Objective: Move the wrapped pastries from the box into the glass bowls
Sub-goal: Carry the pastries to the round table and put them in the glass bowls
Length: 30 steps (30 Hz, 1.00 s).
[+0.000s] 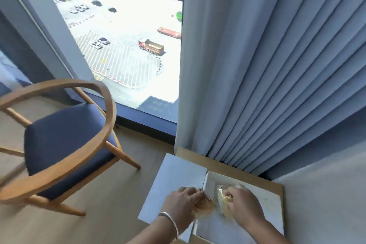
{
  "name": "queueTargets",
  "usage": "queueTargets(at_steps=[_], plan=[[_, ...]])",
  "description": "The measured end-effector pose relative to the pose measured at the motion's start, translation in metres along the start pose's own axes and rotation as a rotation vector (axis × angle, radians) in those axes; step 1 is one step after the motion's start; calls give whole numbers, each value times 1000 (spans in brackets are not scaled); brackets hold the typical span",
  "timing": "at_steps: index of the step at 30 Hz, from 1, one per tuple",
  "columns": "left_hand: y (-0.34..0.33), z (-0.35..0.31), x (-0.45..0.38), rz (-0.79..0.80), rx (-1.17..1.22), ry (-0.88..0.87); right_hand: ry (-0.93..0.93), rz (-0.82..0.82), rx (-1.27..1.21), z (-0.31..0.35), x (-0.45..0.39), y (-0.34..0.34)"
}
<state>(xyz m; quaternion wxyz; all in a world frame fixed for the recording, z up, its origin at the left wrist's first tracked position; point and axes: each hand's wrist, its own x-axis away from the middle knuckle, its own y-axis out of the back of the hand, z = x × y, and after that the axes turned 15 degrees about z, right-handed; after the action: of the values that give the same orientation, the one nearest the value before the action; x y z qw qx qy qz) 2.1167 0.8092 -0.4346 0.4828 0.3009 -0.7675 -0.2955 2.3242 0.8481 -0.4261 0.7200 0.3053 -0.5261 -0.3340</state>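
Observation:
A shallow white box [263, 194] lies open on a small wooden table at the lower right, with its flat lid [174, 180] spread out to the left. My left hand [184, 202] is closed around a wrapped pastry [205, 209] at the box's left wall. My right hand [243, 206] grips a second wrapped pastry [222, 199] just inside the box. Both pastries are golden in clear wrap and partly hidden by my fingers. No glass bowls are in view.
A wooden chair [65, 134] with a dark blue seat stands on the floor to the left. Grey-blue curtains [267, 75] hang right behind the wooden table [223, 164]. A large window [126, 45] overlooks a parking lot.

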Motion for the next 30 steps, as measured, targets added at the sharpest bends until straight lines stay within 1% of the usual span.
queueTargets(at_steps=[3, 5, 11, 16, 20, 26, 30], plan=[[7, 21, 39, -64, 54, 138, 137, -29, 42, 35, -5, 14], [6, 35, 68, -135, 73, 246, 240, -33, 74, 61, -9, 19], [-17, 85, 177, -302, 199, 567, 489, 25, 169, 163, -7, 12], [-38, 133, 282, -416, 288, 780, 690, 49, 252, 276, 20, -15], [-62, 180, 372, -508, 317, 890, 833, 71, 261, 379, 51, -47], [-107, 258, 506, -636, 366, 1036, 959, 99, 343, 537, 103, -106], [-140, 301, 583, -683, 385, 1135, 1020, 133, 371, 625, 134, -149]])
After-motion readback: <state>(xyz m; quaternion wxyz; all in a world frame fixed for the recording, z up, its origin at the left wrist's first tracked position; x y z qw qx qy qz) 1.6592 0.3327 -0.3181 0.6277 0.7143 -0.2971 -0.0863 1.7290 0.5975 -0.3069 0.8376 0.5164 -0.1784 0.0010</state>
